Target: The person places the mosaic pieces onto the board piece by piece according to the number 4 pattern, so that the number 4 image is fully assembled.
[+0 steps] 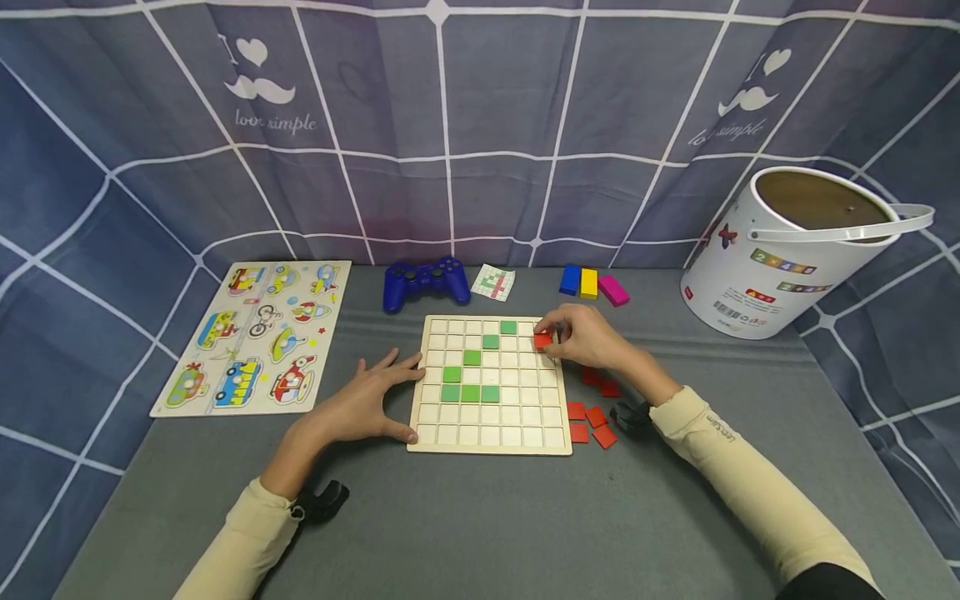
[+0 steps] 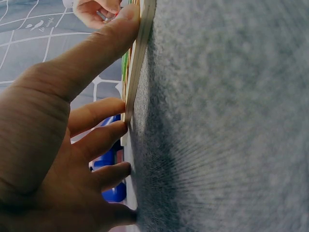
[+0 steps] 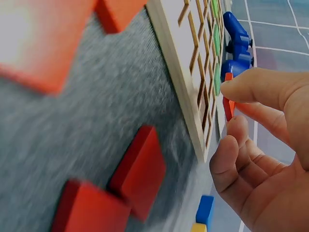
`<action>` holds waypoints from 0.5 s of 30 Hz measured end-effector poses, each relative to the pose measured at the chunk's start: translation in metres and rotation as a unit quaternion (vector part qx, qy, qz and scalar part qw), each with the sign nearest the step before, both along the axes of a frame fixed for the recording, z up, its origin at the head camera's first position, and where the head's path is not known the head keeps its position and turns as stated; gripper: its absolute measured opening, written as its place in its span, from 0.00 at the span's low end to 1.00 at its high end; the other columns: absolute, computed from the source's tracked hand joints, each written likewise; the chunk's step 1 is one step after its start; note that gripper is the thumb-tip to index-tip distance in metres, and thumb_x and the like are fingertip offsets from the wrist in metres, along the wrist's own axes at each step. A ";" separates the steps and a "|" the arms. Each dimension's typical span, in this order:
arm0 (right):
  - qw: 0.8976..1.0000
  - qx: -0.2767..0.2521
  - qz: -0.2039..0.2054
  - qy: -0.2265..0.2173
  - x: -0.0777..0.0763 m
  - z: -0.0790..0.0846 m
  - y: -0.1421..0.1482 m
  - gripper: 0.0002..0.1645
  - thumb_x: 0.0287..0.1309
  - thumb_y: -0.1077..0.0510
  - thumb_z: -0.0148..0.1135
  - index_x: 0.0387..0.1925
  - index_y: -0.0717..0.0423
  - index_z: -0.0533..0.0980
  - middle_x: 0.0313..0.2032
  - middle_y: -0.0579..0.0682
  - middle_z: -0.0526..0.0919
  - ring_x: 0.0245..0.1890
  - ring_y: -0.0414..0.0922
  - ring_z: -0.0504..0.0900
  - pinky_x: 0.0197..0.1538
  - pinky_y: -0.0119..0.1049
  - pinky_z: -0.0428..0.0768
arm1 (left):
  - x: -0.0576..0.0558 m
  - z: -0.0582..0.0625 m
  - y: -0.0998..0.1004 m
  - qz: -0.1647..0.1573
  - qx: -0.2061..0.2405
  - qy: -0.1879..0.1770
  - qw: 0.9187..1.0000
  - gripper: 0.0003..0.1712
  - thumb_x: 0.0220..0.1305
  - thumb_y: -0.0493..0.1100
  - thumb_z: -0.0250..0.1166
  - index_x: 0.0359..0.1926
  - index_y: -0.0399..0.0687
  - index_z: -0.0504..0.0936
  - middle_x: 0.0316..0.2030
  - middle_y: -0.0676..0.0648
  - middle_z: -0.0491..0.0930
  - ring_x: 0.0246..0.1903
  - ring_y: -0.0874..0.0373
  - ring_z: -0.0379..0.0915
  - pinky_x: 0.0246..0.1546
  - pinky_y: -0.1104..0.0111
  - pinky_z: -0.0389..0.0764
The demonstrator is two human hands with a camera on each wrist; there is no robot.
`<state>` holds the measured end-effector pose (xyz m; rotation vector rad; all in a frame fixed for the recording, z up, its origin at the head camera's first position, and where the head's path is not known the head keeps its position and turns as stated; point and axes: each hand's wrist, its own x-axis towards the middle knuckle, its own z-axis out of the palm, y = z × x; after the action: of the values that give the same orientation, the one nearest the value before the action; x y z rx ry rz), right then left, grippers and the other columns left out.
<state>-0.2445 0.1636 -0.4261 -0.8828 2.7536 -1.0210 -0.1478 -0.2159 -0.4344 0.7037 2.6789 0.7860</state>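
Observation:
A wooden grid board [image 1: 438,435] lies on the table with several green square tiles [image 1: 470,393] set in its cells. My left hand [image 1: 365,402] is spread along the board's left side, thumb and fingertips at the edge. In the left wrist view the thumb [image 2: 91,60] presses on the board's rim. Over the upper right corner of the grid, my right hand [image 1: 585,336] pinches a red square tile [image 1: 542,341] between thumb and fingers. That tile is seen edge-on in the right wrist view. Several loose red tiles [image 1: 576,411] lie right of the board, some partly behind the right forearm.
Behind the board are a blue game controller [image 1: 426,282], a small printed pattern card [image 1: 493,283] and blue, yellow and pink blocks [image 1: 588,284]. A picture puzzle board [image 1: 251,337] lies at left. At the back right stands a white bucket [image 1: 780,283] with its handle.

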 end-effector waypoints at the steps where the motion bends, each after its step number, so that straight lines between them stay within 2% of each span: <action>1: 1.000 -0.003 0.003 -0.005 -0.001 0.000 -0.003 0.16 0.49 0.62 0.76 0.42 0.54 0.87 0.34 0.48 0.82 0.23 0.43 0.75 0.29 0.38 0.75 | 0.000 0.000 0.000 0.000 0.001 0.000 1.000 0.57 0.40 0.59 0.83 0.71 0.46 0.71 0.77 0.48 0.53 0.76 0.38 0.37 0.63 0.27 0.32; 8: 0.999 -0.023 0.027 -0.016 -0.009 -0.004 -0.024 0.15 0.48 0.64 0.74 0.41 0.54 0.87 0.36 0.48 0.84 0.28 0.44 0.79 0.31 0.38 0.78 | 0.000 -0.001 -0.001 0.000 0.005 0.004 1.000 0.57 0.40 0.59 0.83 0.71 0.47 0.71 0.77 0.47 0.54 0.76 0.38 0.37 0.62 0.27 0.32; 15: 1.000 -0.004 0.025 -0.008 -0.013 -0.011 -0.040 0.14 0.47 0.62 0.75 0.40 0.52 0.89 0.34 0.45 0.83 0.26 0.42 0.75 0.30 0.37 0.75 | 0.000 -0.001 0.000 -0.002 0.007 0.004 1.000 0.57 0.40 0.59 0.83 0.71 0.47 0.71 0.77 0.48 0.54 0.76 0.38 0.37 0.62 0.27 0.32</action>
<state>-0.2571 0.1238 -0.4369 -0.9355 2.7015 -1.0274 -0.1478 -0.2164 -0.4359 0.7167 2.6812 0.8046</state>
